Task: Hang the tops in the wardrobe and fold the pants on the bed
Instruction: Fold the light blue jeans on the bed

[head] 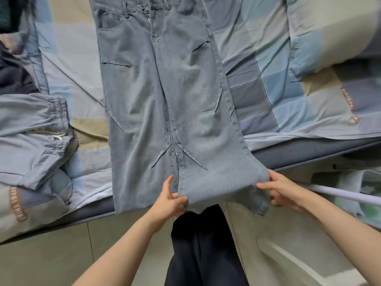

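Note:
Light blue jeans [165, 89] lie stretched out on the bed [278, 83], waistband at the far side and leg hems hanging over the near edge. My left hand [170, 200] pinches the inner edge of the right leg's hem. My right hand [277, 187] grips the outer edge of that same hem, fingers curled round the cloth. The left leg lies flat beside my left hand, untouched.
Grey-blue pants with an elastic waist [35, 129] lie crumpled at the bed's left. Dark clothing [14, 75] sits at the far left. A folded quilt [334, 32] fills the back right. A white rail [340, 195] runs at the right, over a tiled floor [51, 254].

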### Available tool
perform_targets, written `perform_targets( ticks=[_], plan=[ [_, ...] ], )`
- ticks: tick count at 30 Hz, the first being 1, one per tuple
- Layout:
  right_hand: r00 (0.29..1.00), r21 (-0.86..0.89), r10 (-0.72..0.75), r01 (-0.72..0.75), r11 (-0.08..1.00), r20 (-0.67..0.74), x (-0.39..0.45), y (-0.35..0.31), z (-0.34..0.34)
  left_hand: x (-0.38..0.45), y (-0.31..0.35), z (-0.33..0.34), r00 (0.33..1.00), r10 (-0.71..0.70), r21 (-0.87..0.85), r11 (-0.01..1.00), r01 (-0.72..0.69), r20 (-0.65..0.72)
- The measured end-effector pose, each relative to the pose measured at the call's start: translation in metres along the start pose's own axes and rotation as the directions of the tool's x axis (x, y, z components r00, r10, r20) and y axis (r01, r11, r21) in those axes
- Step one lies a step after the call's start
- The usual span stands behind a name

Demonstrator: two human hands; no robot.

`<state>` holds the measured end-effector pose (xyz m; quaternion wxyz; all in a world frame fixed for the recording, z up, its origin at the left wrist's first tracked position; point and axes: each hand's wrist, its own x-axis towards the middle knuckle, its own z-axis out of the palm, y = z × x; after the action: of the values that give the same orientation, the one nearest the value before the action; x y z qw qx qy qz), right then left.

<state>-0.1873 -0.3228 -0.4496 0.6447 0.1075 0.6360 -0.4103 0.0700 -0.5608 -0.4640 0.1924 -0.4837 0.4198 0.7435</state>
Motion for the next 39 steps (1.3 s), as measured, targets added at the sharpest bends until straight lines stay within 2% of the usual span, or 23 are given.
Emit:
perform_targets(
  ticks=[3, 8, 10, 12, 14, 17, 19, 20, 22, 28, 32, 36, 39],
  plan=[
    [0.995, -0.082, 0.028, -0.036, 0.996, -0.099, -0.011, -0.009, 0.011, -0.011, 0.01, 0.0, 0.998, 0.054, 0.104, 0.993, -0.057, 0.038],
    [0.945, -0.344, -0.116, 0.004, 0.939, -0.306, -0.014, -0.019, 0.016, -0.018, 0.017, 0.006, 0.992, 0.12, 0.295, 0.947, -0.124, 0.032],
    [0.921, -0.467, -0.156, -0.032, 0.884, -0.358, -0.01, -0.02, 0.011, -0.014, 0.013, 0.009, 0.995, 0.095, 0.35, 0.933, -0.085, -0.012],
    [0.915, -0.59, -0.166, -0.093, 0.802, -0.369, -0.005, -0.016, 0.006, -0.008, 0.006, 0.013, 0.999, 0.001, 0.344, 0.939, 0.017, -0.053],
    [0.93, -0.69, -0.088, -0.199, 0.696, -0.358, -0.001, -0.007, 0.001, -0.004, -0.001, 0.016, 0.991, -0.13, 0.346, 0.928, 0.137, -0.044],
    [0.91, -0.83, 0.08, -0.405, 0.385, -0.407, 0.001, 0.007, -0.005, 0.002, -0.01, 0.018, 0.958, -0.282, 0.524, 0.825, 0.212, 0.057],
    [0.889, -0.872, 0.13, -0.456, 0.18, -0.438, 0.005, 0.012, -0.008, 0.009, -0.009, 0.017, 0.959, -0.278, 0.695, 0.701, 0.16, 0.06],
    [0.887, -0.883, 0.148, -0.456, 0.115, -0.438, 0.008, 0.009, -0.008, 0.014, -0.005, 0.014, 0.968, -0.247, 0.756, 0.641, 0.134, 0.038],
    [0.898, -0.902, 0.148, -0.427, 0.062, -0.414, 0.018, -0.008, -0.004, 0.025, 0.01, 0.004, 0.983, -0.185, 0.821, 0.558, 0.12, -0.018],
    [0.969, -0.966, -0.022, -0.244, 0.08, -0.247, 0.071, -0.121, 0.01, 0.075, 0.101, -0.03, 0.99, -0.023, 0.854, 0.503, 0.131, -0.139],
    [0.967, -0.977, -0.159, -0.186, 0.106, -0.202, 0.124, -0.21, 0.017, 0.118, 0.176, -0.045, 0.972, 0.102, 0.819, 0.561, 0.119, -0.212],
    [0.944, -0.972, -0.282, -0.116, 0.203, -0.172, 0.178, -0.295, 0.021, 0.168, 0.248, -0.052, 0.948, 0.23, 0.865, 0.494, 0.082, -0.222],
    [0.903, -0.939, -0.375, -0.079, 0.333, -0.209, 0.214, -0.345, 0.021, 0.203, 0.286, -0.056, 0.898, 0.352, 0.86, 0.507, 0.055, -0.265]
  ],
)
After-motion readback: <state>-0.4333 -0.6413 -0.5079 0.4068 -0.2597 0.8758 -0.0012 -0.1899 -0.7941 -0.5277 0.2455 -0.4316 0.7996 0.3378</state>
